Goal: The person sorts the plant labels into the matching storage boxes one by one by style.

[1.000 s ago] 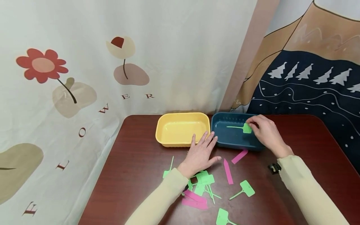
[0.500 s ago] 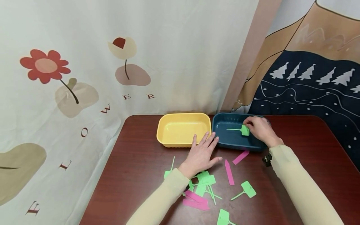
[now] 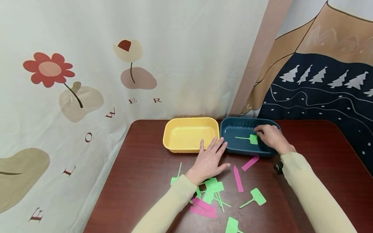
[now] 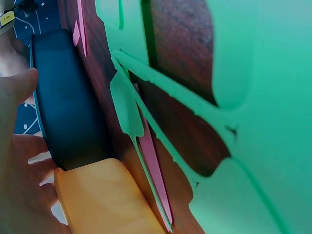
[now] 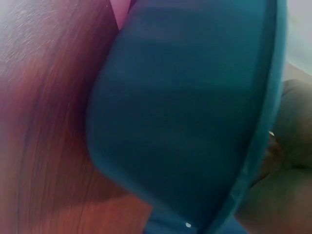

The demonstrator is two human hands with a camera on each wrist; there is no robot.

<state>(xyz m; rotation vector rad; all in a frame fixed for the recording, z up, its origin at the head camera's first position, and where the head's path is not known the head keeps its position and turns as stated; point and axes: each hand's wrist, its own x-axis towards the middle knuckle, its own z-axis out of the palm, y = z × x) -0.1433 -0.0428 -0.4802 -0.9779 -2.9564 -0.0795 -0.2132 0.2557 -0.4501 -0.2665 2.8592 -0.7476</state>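
Green tag (image 3: 253, 139) lies in the blue tray (image 3: 244, 152), which stands at the back edge of the worktop (image 3: 309, 139). Our right hand (image 3: 272, 138), fingers bent, is just beside the tag; whether they grip it, we cannot tell. Our left hand (image 3: 208, 164) spreads wide at the front right corner of the yellow tray (image 3: 186, 134).

Behind the brown table (image 3: 140, 168), a white cloth (image 3: 189, 58) is printed with flowers (image 3: 50, 69), and navy fabric (image 3: 332, 105) with white trees (image 3: 318, 77).
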